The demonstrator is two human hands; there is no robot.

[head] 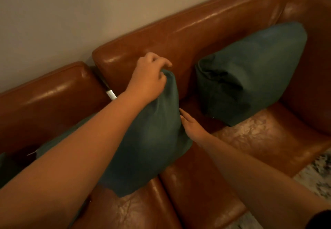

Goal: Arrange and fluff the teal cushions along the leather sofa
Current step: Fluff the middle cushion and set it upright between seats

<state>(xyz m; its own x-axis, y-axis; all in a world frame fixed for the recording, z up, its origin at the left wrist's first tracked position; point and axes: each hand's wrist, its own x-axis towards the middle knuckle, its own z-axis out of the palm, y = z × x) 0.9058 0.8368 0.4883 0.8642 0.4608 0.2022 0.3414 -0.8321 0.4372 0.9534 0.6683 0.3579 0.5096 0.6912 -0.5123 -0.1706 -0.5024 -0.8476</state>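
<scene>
Left hand (148, 78) curled over the top corner of the near teal fabric cushion (148, 144), fingers bunching the cloth there, forearm crossing the cushion's face from the lower left. Right hand (192, 124) flat and relaxed, straight fingers pressed against the right edge of that same cushion, holding nothing. Near cushion upright on the glossy brown leather sofa (197, 29), straddling the seam between two seat pads, top corner close to the backrest, lower corner resting on the seat near the front edge. Second teal fabric cushion (250, 72) farther right, leaning against the backrest and reaching toward the sofa's right arm, apart from the first with a strip of bare leather between them. Sliver of more teal fabric (7, 167) at the far left edge, mostly cut off, so cannot tell whether another cushion. Small pale strip (111, 94) in the gap between the two backrest sections, too small to identify. Plain light wall (71, 13) behind the sofa. Patterned grey-and-white rug (315, 173) on the floor at the lower right, beside the seat front.
</scene>
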